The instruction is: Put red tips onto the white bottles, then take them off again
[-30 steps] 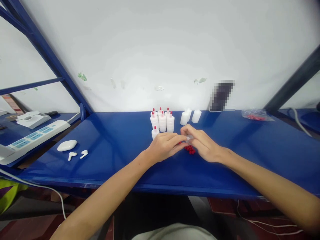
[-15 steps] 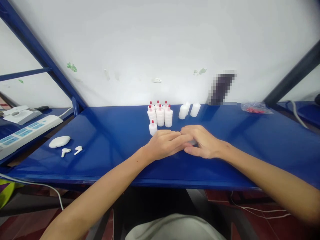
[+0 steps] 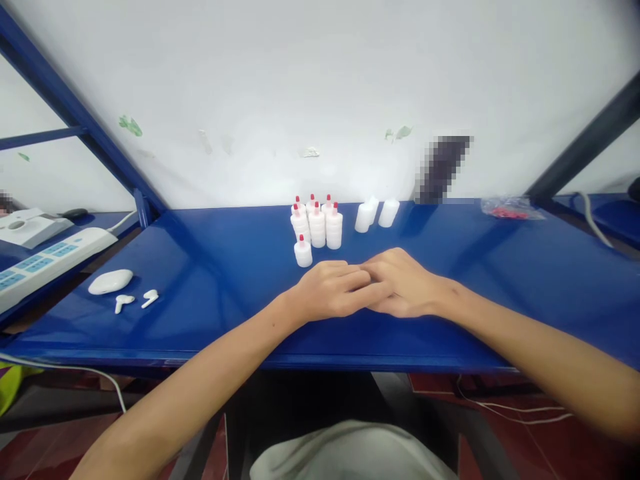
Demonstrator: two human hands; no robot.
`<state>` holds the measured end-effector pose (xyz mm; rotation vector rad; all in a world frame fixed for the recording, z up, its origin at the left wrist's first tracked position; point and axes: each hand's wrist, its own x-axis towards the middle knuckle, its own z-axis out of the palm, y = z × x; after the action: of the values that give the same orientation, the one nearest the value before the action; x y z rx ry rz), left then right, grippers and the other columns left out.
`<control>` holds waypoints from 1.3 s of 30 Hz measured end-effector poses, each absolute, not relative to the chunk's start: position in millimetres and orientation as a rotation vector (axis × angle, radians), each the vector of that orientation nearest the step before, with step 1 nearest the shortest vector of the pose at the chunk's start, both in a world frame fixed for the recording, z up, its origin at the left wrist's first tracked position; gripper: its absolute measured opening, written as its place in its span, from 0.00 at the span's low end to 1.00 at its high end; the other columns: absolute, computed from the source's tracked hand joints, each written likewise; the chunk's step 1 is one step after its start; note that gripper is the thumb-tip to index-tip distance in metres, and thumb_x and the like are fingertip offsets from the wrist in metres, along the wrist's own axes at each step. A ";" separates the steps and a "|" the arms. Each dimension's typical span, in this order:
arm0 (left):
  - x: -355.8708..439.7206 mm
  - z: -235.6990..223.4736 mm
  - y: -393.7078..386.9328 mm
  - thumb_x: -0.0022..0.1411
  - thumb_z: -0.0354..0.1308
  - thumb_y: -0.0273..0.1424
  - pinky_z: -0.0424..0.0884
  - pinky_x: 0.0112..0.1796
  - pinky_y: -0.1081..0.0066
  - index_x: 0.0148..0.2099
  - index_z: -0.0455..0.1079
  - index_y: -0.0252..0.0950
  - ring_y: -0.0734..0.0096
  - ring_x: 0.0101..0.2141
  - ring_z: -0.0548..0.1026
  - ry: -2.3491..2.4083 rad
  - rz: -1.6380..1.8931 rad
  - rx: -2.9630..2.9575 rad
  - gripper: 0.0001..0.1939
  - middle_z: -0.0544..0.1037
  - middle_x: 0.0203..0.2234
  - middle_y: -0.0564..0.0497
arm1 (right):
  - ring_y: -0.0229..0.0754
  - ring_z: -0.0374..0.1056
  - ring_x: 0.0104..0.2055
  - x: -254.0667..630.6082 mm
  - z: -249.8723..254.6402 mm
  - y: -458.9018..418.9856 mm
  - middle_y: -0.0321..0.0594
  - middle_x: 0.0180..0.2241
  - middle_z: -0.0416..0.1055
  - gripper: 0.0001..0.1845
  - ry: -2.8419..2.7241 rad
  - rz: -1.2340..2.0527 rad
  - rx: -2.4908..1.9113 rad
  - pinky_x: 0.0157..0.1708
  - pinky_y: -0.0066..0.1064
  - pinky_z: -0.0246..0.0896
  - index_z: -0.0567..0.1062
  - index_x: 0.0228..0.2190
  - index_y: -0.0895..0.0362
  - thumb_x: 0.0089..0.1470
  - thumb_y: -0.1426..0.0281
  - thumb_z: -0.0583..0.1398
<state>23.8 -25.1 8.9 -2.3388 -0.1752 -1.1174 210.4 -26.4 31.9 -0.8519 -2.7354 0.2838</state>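
My left hand [image 3: 330, 290] and my right hand [image 3: 403, 283] meet above the blue table, fingers curled and overlapping. Whatever they hold between them is hidden by the fingers. Just beyond my left hand stands a small white bottle [image 3: 303, 254] with a red-tipped nozzle. Behind it, several more white bottles [image 3: 317, 230] with red tips are grouped upright. Farther right are three white bottles [image 3: 363, 217] with no red tips showing, leaning slightly in view.
A clear plastic bag [image 3: 513, 209] with red pieces lies at the back right. At left are a white earbud case [image 3: 111, 281], two earbuds [image 3: 150, 297] and a power strip [image 3: 55, 263]. The blue table [image 3: 215, 273] backs onto a white wall.
The fingers of both hands have closed further together, covering a pale translucent bit that showed between them before. The view has shifted slightly; the bottles stay in place.
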 end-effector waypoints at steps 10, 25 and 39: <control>27.5 4.8 -20.8 0.67 0.53 0.25 0.63 0.25 0.75 0.47 0.69 0.36 0.79 0.22 0.68 -0.211 -1.160 -2.345 0.08 0.73 0.23 0.58 | 0.35 0.53 0.21 211.4 24.1 -23.7 0.35 0.19 0.61 0.12 -2.604 0.316 -0.656 0.25 0.31 0.42 0.60 0.19 0.57 0.52 0.68 0.51; 23.7 -8.1 -9.5 0.70 0.49 0.30 0.68 0.28 0.77 0.42 0.69 0.34 0.78 0.24 0.72 -0.548 -1.327 -2.649 0.09 0.75 0.24 0.54 | 0.35 0.59 0.22 210.2 25.3 -16.9 0.34 0.21 0.67 0.12 -2.492 0.339 -0.853 0.26 0.29 0.45 0.67 0.24 0.57 0.58 0.67 0.52; 24.2 -5.9 -9.8 0.68 0.52 0.27 0.71 0.31 0.76 0.46 0.72 0.35 0.76 0.28 0.76 -0.413 -1.424 -2.729 0.08 0.79 0.30 0.51 | 0.34 0.54 0.22 207.6 23.2 -18.2 0.29 0.22 0.61 0.04 -2.398 0.413 -0.839 0.26 0.28 0.45 0.62 0.31 0.55 0.54 0.69 0.55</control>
<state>24.2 -9.8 -5.9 -2.7289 -0.4126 -1.4236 207.6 -18.2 23.2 -0.8386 -2.3977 0.4132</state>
